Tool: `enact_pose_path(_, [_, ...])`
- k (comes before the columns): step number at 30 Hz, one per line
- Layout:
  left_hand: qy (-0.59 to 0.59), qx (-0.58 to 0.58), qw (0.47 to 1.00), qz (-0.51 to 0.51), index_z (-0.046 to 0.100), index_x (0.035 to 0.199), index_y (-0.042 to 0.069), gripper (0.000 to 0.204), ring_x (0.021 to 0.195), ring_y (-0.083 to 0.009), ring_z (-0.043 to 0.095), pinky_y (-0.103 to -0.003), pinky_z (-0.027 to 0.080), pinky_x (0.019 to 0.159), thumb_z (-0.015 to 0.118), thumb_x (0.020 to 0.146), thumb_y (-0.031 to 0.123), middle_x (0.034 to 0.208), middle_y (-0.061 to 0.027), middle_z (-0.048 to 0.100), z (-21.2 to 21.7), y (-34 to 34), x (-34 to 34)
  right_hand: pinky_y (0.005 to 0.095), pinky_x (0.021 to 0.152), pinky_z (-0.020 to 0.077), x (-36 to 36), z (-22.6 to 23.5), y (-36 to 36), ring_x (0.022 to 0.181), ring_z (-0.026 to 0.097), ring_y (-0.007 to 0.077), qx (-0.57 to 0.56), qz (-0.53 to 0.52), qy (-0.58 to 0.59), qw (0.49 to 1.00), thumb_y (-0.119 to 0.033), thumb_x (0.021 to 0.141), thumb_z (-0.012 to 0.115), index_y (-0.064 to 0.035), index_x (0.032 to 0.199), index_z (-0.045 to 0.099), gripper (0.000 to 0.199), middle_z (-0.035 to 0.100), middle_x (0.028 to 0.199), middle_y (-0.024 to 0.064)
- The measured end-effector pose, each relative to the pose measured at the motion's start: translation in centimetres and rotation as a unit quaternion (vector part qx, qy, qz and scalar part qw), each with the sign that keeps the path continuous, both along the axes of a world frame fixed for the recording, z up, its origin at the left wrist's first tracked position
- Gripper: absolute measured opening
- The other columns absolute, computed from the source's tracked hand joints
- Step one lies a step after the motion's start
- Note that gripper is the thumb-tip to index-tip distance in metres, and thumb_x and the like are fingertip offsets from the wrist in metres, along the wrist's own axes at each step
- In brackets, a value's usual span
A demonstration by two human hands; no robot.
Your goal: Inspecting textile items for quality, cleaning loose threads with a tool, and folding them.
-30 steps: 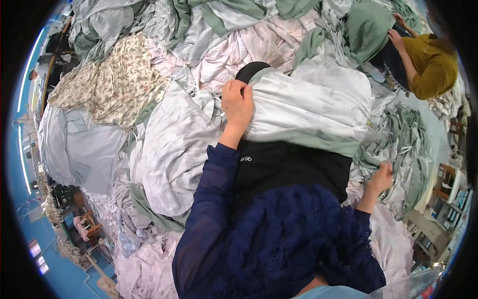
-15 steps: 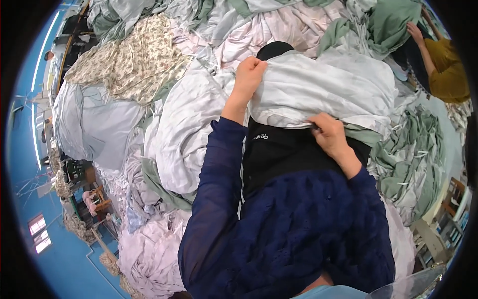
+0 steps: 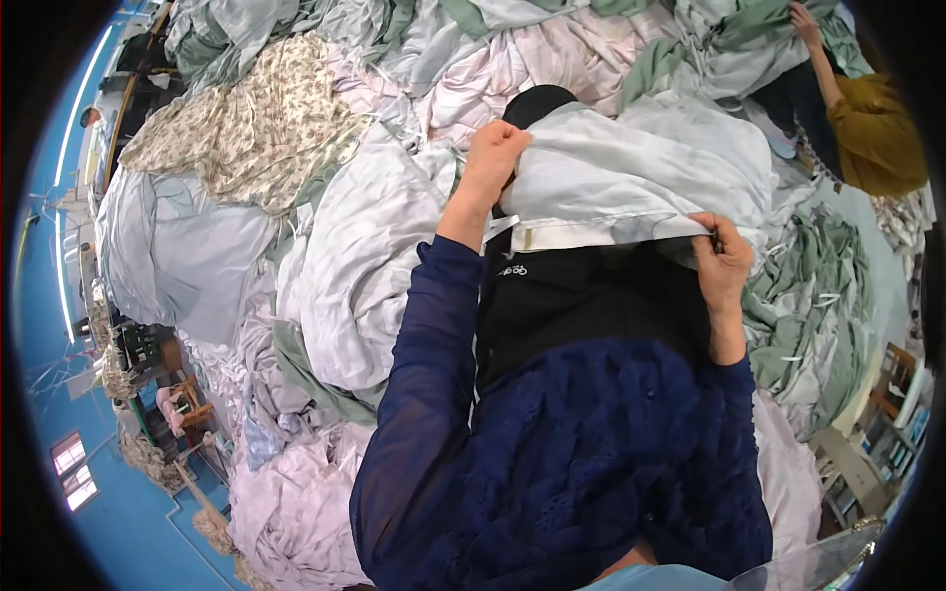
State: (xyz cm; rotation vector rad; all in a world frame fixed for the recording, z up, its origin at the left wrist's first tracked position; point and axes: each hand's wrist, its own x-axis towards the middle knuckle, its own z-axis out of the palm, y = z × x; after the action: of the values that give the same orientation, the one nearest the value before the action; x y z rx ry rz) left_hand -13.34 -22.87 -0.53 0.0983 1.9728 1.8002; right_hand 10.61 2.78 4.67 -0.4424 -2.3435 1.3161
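Observation:
A white cloth [image 3: 641,167] lies spread in front of me, its near hem pulled almost straight from side to side. At its upper left corner, my left hand [image 3: 496,158] pinches the edge with closed fingers. My right hand [image 3: 724,258] grips the hem near its right end; a small dark thing shows in those fingers, too small to name. A white tie or tag [image 3: 501,227] sticks out at the hem's left end. Under and in front of the cloth is a black apron [image 3: 581,295]. Beyond my left hand a black rounded shape [image 3: 537,102] shows, partly covered.
Heaped cloths surround me: a flowered one [image 3: 241,123] at the far left, white ones [image 3: 360,266] to the left, a green and white pile [image 3: 808,315] to the right. At the far right another person in a mustard sleeve [image 3: 872,133] handles green cloth.
My right hand has slid right along the cloth's near edge, and the hem now lies straighter with its band showing. My left hand keeps its hold. The other person's hand moved up.

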Motion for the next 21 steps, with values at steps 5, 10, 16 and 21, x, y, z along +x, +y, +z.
enact_pose_path(5, [-0.048,0.065,0.996,-0.032,0.058,0.099,0.005,0.017,0.055,-0.0036,0.047,-0.02,0.035,0.048,0.068,0.085,0.006,0.07,0.0046,0.057,1.4,0.6,0.9,0.021,0.06,0.0436,-1.7,-1.9,1.1,0.064,0.05,0.006,0.07,-0.126,-0.012,0.989,0.001,0.085,0.062,-0.003,0.113,0.065,0.028,0.064,0.093,0.0006])
enact_pose_path(10, [-0.104,0.132,0.986,-0.003,0.062,0.114,0.007,0.028,0.056,-0.0037,0.048,-0.019,0.039,0.049,0.063,0.087,0.001,0.072,0.0046,0.058,1.5,0.0,1.1,0.0256,0.062,0.0479,-4.2,1.6,-7.4,0.068,0.056,0.0142,0.044,0.146,0.08,0.985,0.003,0.069,0.076,-0.0061,0.113,0.063,0.046,0.062,0.115,0.0075])
enact_pose_path(16, [-0.072,0.192,0.977,-0.055,0.062,0.126,0.007,0.037,0.059,-0.0031,0.05,-0.019,0.04,0.051,0.056,0.09,-0.001,0.076,0.0043,0.061,0.6,0.4,0.7,0.0343,0.07,0.0531,-5.9,-0.9,-10.3,0.083,0.067,0.0253,0.048,0.297,-0.018,0.954,0.0,0.074,0.073,-0.0087,0.106,0.065,0.034,0.059,0.115,0.0081])
enact_pose_path(21, [-0.085,0.177,0.977,-0.082,0.061,0.126,0.005,0.035,0.059,-0.0028,0.05,-0.02,0.041,0.052,0.054,0.092,0.001,0.086,0.0033,0.065,0.3,1.1,0.6,0.033,0.068,0.0517,-6.4,-0.8,-9.7,0.08,0.065,0.0279,0.035,0.27,0.011,0.962,0.003,0.078,0.067,-0.0039,0.096,0.063,0.02,0.063,0.098,0.0099])
